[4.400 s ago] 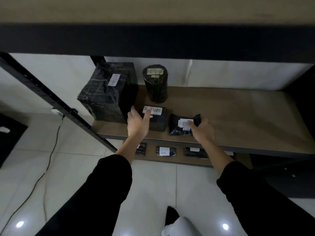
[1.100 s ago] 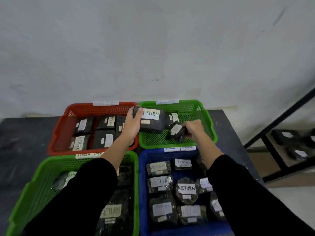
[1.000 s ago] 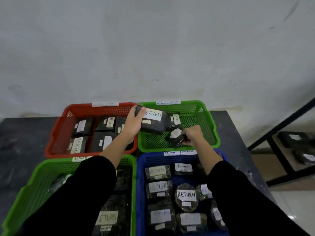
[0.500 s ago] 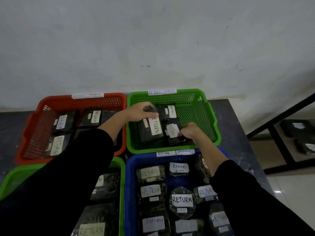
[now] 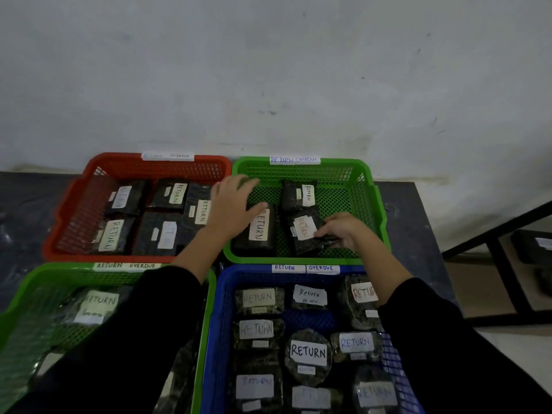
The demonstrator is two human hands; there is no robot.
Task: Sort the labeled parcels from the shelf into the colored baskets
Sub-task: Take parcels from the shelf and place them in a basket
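Both hands reach into the far green basket (image 5: 340, 163). The left hand (image 5: 231, 209) hovers with fingers loosely spread and grasps nothing; its thumb is by the top edge of the boxy parcel (image 5: 257, 231), which lies flat on the basket floor, "RETURN" label up. The right hand (image 5: 343, 231) curls its fingers round the lower right edge of the small parcel (image 5: 304, 228) – also on the floor, just beside the boxy one, with a third parcel (image 5: 298, 194) behind it
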